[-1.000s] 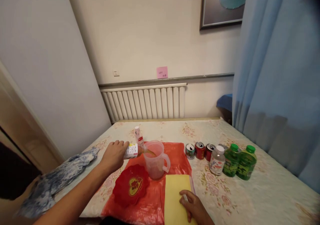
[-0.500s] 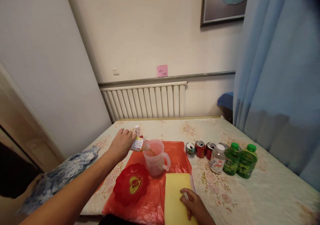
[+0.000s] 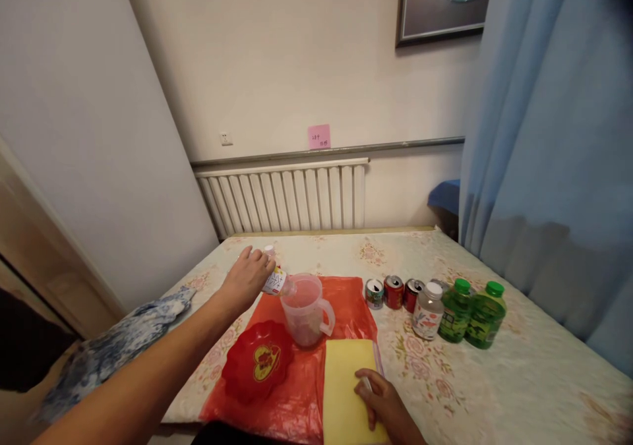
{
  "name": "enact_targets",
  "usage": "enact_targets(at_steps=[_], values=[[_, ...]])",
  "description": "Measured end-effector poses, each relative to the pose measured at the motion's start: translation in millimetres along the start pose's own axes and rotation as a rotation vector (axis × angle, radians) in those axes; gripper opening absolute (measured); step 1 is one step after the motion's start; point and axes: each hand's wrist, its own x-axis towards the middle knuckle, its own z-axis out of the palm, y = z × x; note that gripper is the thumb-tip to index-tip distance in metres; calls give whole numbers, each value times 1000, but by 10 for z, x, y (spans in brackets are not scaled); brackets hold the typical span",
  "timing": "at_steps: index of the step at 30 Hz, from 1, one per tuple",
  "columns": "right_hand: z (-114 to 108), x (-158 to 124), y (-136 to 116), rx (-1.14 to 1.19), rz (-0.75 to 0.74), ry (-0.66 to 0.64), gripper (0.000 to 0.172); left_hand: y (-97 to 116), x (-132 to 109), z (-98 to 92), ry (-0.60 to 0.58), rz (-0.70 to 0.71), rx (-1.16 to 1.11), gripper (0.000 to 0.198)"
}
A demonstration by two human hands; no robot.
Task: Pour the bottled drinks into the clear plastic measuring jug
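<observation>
Left grip (image 3: 248, 275) around bottle (image 3: 275, 282), tilted at rim of pitcher (image 3: 302, 320), contents unclear

Surfaces on my table (image 3: 321, 250), whose floral covering looks smooth and matt. Toward the near edge: red sheet (image 3: 306, 392), thin, wrinkled, glossy plastic; jug (image 3: 301, 323), smooth translucent plastic; dish (image 3: 244, 359), glossy plastic; yellow sheet (image 3: 341, 385), matt, paper or cloth uncertain. In my left hand (image 3: 250, 277): bottle (image 3: 274, 282), clear plastic. Toward the right edge: shiny metal cans (image 3: 393, 295); glossy plastic bottles (image 3: 453, 316). Left edge: crumpled cloth (image 3: 126, 333).
</observation>
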Motion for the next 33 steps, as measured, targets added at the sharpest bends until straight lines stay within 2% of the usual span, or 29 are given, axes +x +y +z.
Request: enact_targets(at_steps=[10, 18, 23, 25, 27, 30, 31, 33], values=[[11, -20, -40, 25, 10, 6, 49, -2, -29, 17, -38, -4, 38, 31], [-12, 12, 19, 128, 38, 48, 47, -59, -247, 338, -129, -161, -150, 38], [26, 2, -14, 160, 94, -12, 50, -31, -523, 528, -167, -286, -251, 46], [57, 1, -102, 159, 98, -62, 56, 41, -687, 587, -174, -371, -389, 50], [101, 0, -261, 132, 70, -121, 61, 176, -872, 648, -166, -446, -639, 49], [204, -3, -617, 65, -44, -206, 60, 501, -1146, 759, -123, -435, -1057, 41], [246, -3, -753, 37, -83, -232, 56, 630, -1224, 798, -116, -427, -1163, 42], [337, 0, -1014, -42, -156, -278, 49, 890, -1345, 868, -111, -458, -1280, 58]])
